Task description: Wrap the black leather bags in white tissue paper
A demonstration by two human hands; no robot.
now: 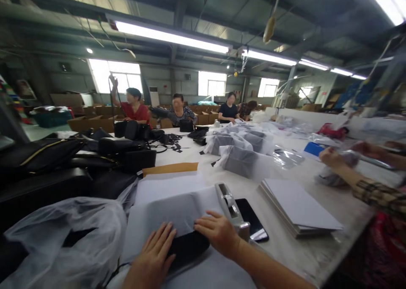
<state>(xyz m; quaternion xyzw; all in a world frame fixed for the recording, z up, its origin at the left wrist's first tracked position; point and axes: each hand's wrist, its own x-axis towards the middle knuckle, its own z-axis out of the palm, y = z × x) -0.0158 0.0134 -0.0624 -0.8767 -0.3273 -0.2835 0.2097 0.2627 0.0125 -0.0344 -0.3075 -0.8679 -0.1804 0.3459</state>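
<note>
A black bag [189,250] lies on white tissue paper [142,211] near the table's front, its far part covered by a sheet of the paper. My left hand [155,255] rests flat on the bag's left side and the paper, fingers spread. My right hand [218,233] lies on the right end of the bag and the paper's edge, fingers stretched out to the left. Just beyond my right hand stands a grey tape dispenser [233,211], with a black phone [252,219] on its right.
Black bags [47,187] are piled at left behind crumpled clear plastic [95,221]. Wrapped bags [237,160] stand mid-table; a stack of white boards [298,204] lies at right. Another person's hands [336,160] hold plastic at far right. Several people are across the table.
</note>
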